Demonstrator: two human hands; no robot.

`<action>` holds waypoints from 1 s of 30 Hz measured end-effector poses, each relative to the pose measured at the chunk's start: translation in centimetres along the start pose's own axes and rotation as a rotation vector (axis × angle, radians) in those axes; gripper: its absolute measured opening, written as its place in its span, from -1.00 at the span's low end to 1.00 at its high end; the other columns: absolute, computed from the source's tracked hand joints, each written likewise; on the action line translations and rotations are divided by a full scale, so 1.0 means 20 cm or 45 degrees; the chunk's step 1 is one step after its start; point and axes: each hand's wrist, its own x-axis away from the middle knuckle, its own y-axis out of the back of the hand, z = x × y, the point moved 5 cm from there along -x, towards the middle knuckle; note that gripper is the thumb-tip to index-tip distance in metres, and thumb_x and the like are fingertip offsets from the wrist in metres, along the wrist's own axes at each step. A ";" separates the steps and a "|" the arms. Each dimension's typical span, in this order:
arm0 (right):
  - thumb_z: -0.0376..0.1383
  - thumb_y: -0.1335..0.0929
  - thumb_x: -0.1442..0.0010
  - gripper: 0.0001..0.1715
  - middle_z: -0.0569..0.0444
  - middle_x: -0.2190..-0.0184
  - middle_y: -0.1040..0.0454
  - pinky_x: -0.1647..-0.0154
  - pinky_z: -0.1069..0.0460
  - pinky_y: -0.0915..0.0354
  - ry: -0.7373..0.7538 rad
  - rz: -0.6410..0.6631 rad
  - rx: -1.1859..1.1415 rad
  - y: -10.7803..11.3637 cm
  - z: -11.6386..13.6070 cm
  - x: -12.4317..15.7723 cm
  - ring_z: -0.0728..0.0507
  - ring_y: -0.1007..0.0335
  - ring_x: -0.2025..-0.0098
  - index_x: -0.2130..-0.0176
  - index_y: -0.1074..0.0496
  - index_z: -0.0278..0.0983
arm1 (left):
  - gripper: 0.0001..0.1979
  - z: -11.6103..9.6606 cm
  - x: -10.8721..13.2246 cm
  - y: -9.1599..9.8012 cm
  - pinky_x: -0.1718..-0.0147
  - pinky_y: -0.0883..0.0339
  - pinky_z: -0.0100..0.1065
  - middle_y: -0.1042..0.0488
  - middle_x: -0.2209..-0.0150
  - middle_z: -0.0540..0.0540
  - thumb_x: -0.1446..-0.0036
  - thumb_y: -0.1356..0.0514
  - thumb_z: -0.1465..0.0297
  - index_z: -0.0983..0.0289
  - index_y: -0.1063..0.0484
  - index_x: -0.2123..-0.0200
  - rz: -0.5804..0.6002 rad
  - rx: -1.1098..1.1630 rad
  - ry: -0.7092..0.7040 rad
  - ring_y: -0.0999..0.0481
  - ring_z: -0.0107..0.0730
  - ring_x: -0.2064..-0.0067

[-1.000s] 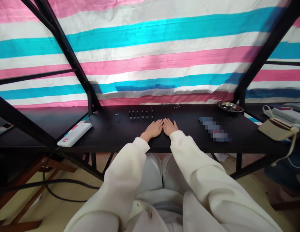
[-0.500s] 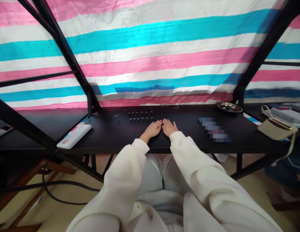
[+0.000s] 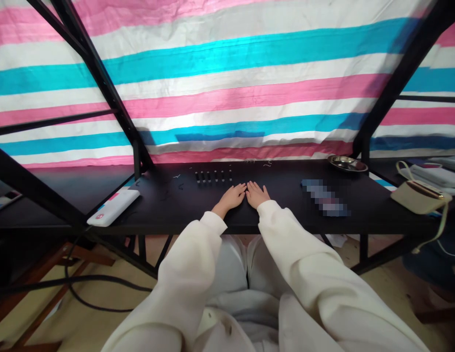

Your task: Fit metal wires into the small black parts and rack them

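In the head view, the left hand (image 3: pixel 231 197) and the right hand (image 3: pixel 257 193) lie flat and open on a black table (image 3: pixel 169 212), palms down. Their fingertips are almost touching each other, and they hold nothing. Just beyond the hands stands a row of small dark upright pieces (image 3: pixel 213 176), nearest to the left hand but not touching it. Thin pale scraps of wire (image 3: pixel 267 165) lie further along the far edge. To the left of the left hand lies a white flat box (image 3: pixel 113 207). To the right of the right hand is a long object, blurred (image 3: pixel 325 197), so I cannot tell what it is. Further right sit a metal dish (image 3: pixel 347 164) and a cream bag (image 3: pixel 420 197). A black metal frame bar (image 3: pixel 102 83) rises left of the hands, before a striped tarp (image 3: pixel 227 98).
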 end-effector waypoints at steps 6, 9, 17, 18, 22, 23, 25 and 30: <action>-0.22 0.04 -0.26 -0.37 0.04 -0.29 0.21 -0.25 -0.21 0.33 -0.015 0.023 0.030 0.00 0.00 0.00 -0.08 0.34 -0.31 -0.26 0.13 -0.35 | -0.52 0.00 0.00 0.00 -0.19 0.16 -0.22 -0.06 -0.23 0.05 -0.19 0.15 0.38 0.24 -0.11 -0.19 -0.004 -0.009 0.001 0.00 -0.42 -0.25; -0.23 0.04 -0.26 -0.37 0.05 -0.29 0.22 -0.25 -0.22 0.33 -0.012 0.017 0.029 0.00 0.00 0.00 -0.08 0.34 -0.30 -0.26 0.13 -0.37 | -0.51 0.00 0.00 0.00 -0.19 0.16 -0.21 -0.06 -0.23 0.07 -0.19 0.14 0.37 0.26 -0.11 -0.18 -0.014 0.001 -0.004 -0.01 -0.40 -0.25; -0.22 0.03 -0.26 -0.38 0.03 -0.29 0.20 -0.25 -0.22 0.32 -0.005 0.000 0.022 -0.01 0.00 0.00 -0.08 0.33 -0.30 -0.26 0.12 -0.34 | -0.53 0.00 0.00 0.00 -0.19 0.16 -0.21 -0.08 -0.22 0.07 -0.19 0.13 0.38 0.21 -0.14 -0.17 -0.035 0.031 -0.011 -0.02 -0.39 -0.25; -0.22 0.03 -0.26 -0.38 0.04 -0.29 0.20 -0.25 -0.22 0.32 -0.004 -0.002 0.021 -0.01 0.00 -0.01 -0.08 0.33 -0.30 -0.26 0.12 -0.35 | -0.53 0.00 0.00 0.00 -0.19 0.16 -0.21 -0.08 -0.22 0.07 -0.19 0.13 0.38 0.22 -0.14 -0.17 -0.035 0.032 -0.010 -0.02 -0.39 -0.25; -0.22 0.03 -0.26 -0.38 0.04 -0.29 0.20 -0.25 -0.22 0.32 -0.005 -0.003 0.026 -0.01 -0.01 -0.01 -0.08 0.33 -0.30 -0.26 0.12 -0.35 | -0.52 0.00 0.00 0.00 -0.19 0.16 -0.21 -0.08 -0.22 0.07 -0.19 0.14 0.37 0.24 -0.13 -0.17 -0.030 0.028 -0.007 -0.02 -0.40 -0.25; -0.22 0.03 -0.26 -0.37 0.04 -0.29 0.20 -0.25 -0.22 0.32 -0.005 -0.003 0.026 -0.01 0.00 -0.01 -0.08 0.33 -0.30 -0.26 0.12 -0.35 | -0.52 0.00 0.00 0.00 -0.19 0.16 -0.21 -0.08 -0.22 0.07 -0.19 0.14 0.37 0.23 -0.13 -0.18 -0.029 0.025 -0.006 -0.02 -0.40 -0.25; -0.23 0.03 -0.25 -0.37 0.04 -0.29 0.19 -0.25 -0.22 0.31 -0.006 -0.004 0.024 -0.01 0.00 -0.01 -0.08 0.32 -0.30 -0.26 0.12 -0.36 | -0.52 0.00 0.01 0.01 -0.19 0.16 -0.21 -0.08 -0.22 0.06 -0.19 0.14 0.37 0.22 -0.13 -0.18 -0.028 0.020 -0.003 -0.02 -0.40 -0.25; -0.22 0.03 -0.25 -0.37 0.05 -0.29 0.20 -0.25 -0.22 0.32 -0.006 0.004 0.026 0.00 0.00 0.00 -0.08 0.33 -0.30 -0.26 0.12 -0.35 | -0.52 -0.01 0.01 0.01 -0.19 0.16 -0.22 -0.08 -0.22 0.08 -0.19 0.15 0.37 0.26 -0.14 -0.17 -0.030 0.009 -0.001 -0.03 -0.41 -0.25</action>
